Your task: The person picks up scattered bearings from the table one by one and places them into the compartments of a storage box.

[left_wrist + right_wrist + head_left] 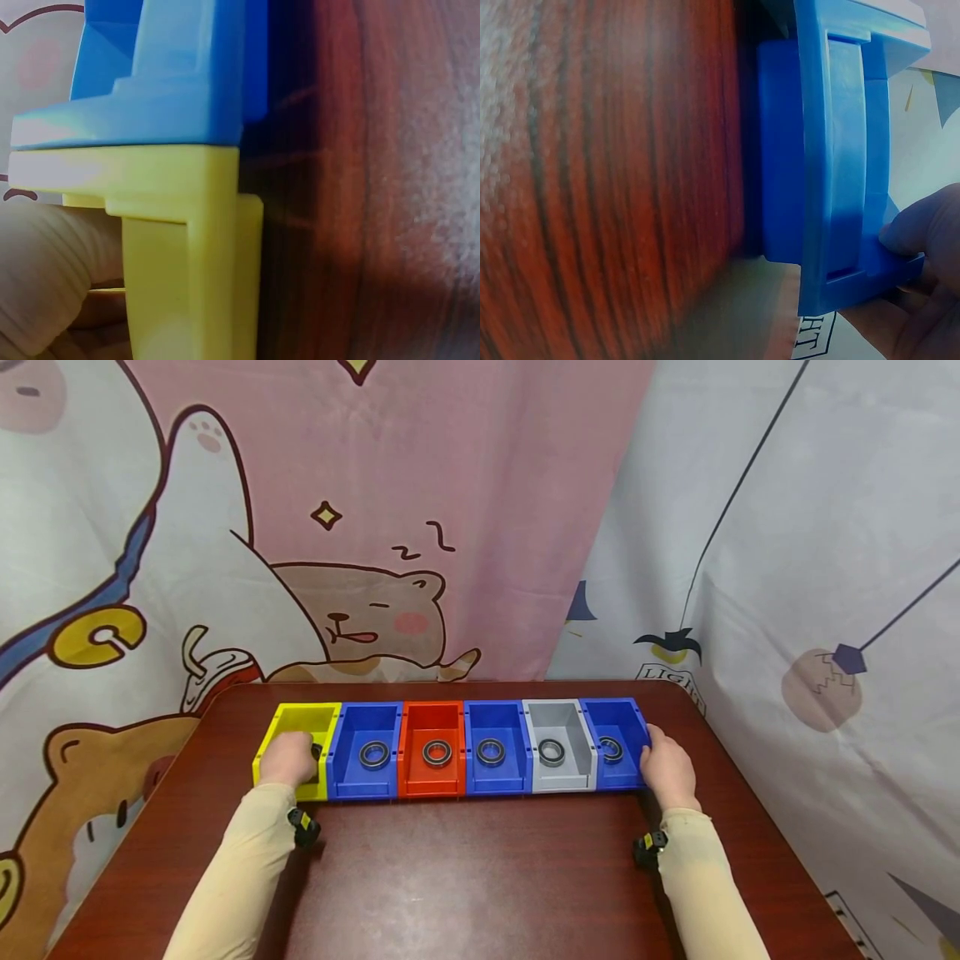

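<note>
Several open-fronted plastic bins stand side by side in a row. My left hand (288, 758) grips the yellow bin (306, 717) at the left end, its thumb (94, 236) inside behind the front edge. That hand partly hides a bearing (317, 750) in the yellow bin. At the other end, my right hand (669, 767) pinches the side wall of the blue bin (611, 714), thumb (915, 229) inside and fingers (881, 326) outside. A ring-shaped bearing (611, 749) lies in this blue bin.
Between the end bins stand a blue bin (372, 716), a red bin (435, 717), another blue bin (495, 717) and a grey bin (557, 718), each with one bearing. The row is on a dark red wooden table (465, 868). A printed curtain (510, 527) hangs behind.
</note>
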Available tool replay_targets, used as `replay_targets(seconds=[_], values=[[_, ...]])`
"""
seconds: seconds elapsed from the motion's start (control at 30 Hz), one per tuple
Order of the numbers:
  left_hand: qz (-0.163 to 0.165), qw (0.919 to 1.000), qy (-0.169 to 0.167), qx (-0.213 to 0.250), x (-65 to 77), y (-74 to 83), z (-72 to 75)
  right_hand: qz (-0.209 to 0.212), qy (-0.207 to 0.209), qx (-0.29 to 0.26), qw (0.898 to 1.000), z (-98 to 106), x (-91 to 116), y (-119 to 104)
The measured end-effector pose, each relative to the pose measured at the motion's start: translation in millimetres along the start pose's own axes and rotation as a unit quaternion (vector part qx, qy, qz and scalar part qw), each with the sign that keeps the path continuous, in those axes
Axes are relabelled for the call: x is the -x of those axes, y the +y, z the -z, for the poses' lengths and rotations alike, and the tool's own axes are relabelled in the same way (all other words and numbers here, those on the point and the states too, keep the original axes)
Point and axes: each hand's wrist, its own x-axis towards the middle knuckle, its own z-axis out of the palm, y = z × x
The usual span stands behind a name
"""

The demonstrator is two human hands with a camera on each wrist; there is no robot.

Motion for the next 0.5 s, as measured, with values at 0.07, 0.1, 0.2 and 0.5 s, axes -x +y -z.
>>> replay_targets(seconds=[0.07, 0.1, 0.2, 0.5], values=[[0.003, 1.0, -0.005, 0.001, 0.6, 0.4, -0.1, -0.001, -0.001, 0.001, 1.0, 0.2, 0.3, -0.4], [0.004, 1.0, -0.007, 0.002, 1.1, 0.6, 0.1, -0.003, -0.002, 0.001, 1.0, 0.3, 0.4, -0.3], [0.009, 0.9999, -0.009, 0.001, 1.5, 1.3, -0.7, -0.007, -0.005, 0.003, 1.0, 0.5, 0.3, 0.2], [-0.022, 0.9996, 0.019, -0.003, 9.7, 3.6, 5.3, -0.007, -0.007, 0.001, 1.0, 0.2, -1.6, 4.8]])
